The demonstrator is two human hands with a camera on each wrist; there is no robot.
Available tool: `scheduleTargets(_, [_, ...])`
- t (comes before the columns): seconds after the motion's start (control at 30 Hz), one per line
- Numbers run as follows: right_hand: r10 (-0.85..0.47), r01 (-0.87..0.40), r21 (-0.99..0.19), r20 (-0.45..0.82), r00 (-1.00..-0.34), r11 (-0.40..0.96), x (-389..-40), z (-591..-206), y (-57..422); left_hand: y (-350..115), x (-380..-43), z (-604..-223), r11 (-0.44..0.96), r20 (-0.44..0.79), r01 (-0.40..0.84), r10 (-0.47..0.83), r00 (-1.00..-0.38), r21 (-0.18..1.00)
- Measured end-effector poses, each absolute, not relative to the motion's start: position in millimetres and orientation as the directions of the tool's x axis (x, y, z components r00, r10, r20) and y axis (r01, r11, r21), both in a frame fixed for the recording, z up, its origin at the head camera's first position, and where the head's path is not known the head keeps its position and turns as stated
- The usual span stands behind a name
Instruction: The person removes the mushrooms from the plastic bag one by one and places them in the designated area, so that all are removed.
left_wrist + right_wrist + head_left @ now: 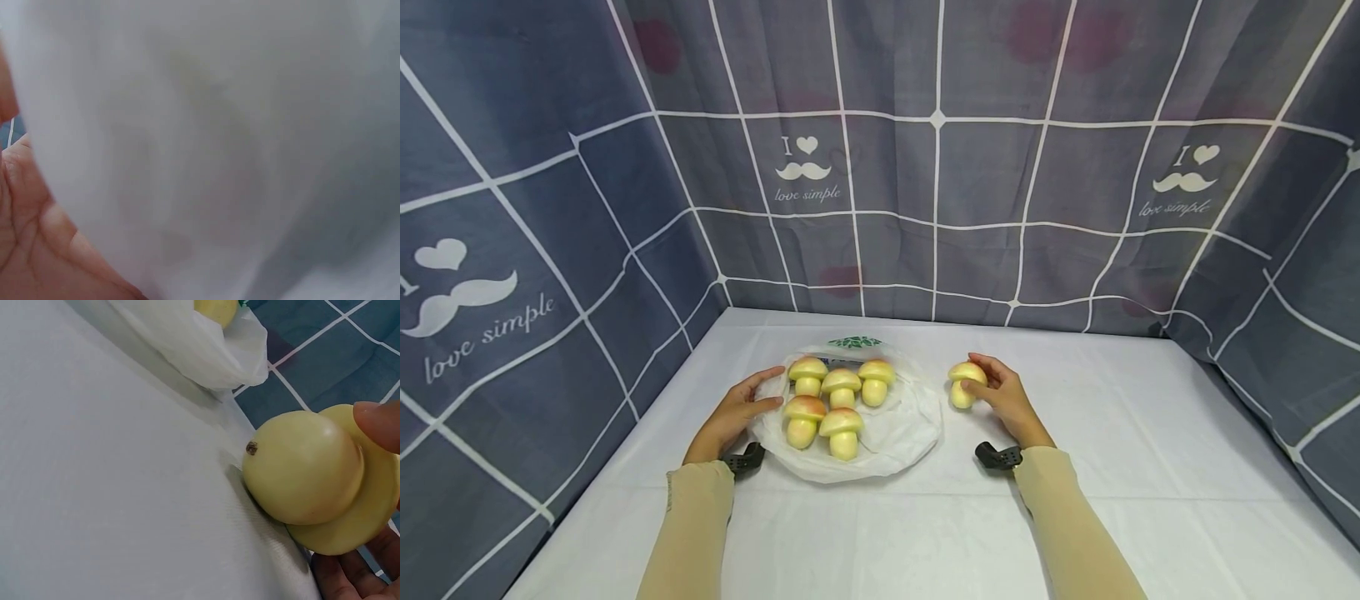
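My right hand [1006, 397] grips a pale yellow toy mushroom [967, 385] by its cap, to the right of the white plastic bag [880, 454]. In the right wrist view the mushroom's rounded stem end [300, 469] faces the camera, thumb on one side and fingers below. Several similar mushrooms [841, 387], with reddish tints on some caps, lie in the opened bag. My left hand [737, 410] rests against the bag's left side, its fingers loosely extended along the rim. In the left wrist view the bag's film [187, 150] covers most of the picture, beside the palm [37, 225].
A white cloth [880, 542] covers the table. Dark blue-grey curtains with white grid lines [887, 167] enclose it at the back and both sides. A green print [854, 342] shows on the far edge of the bag. Black wrist devices [998, 456] sit by both sleeves.
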State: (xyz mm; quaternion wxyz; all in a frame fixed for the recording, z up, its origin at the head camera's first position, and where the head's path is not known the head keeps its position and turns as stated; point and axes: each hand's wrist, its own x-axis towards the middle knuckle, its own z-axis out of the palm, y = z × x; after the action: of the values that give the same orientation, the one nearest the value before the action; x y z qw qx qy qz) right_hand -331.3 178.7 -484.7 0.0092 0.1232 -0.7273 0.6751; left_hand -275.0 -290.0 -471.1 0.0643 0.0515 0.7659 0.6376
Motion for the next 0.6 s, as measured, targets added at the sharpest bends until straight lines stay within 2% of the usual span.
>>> scheduleTargets(0.6, [-0.155, -0.225, -0.97, 0.209, -0.965, 0.094, -330.1, -485.2, 182.4, -290.4, -276.2, -473.0, 0.166, -0.043, -0.016, 0.163, -0.986, 0.986])
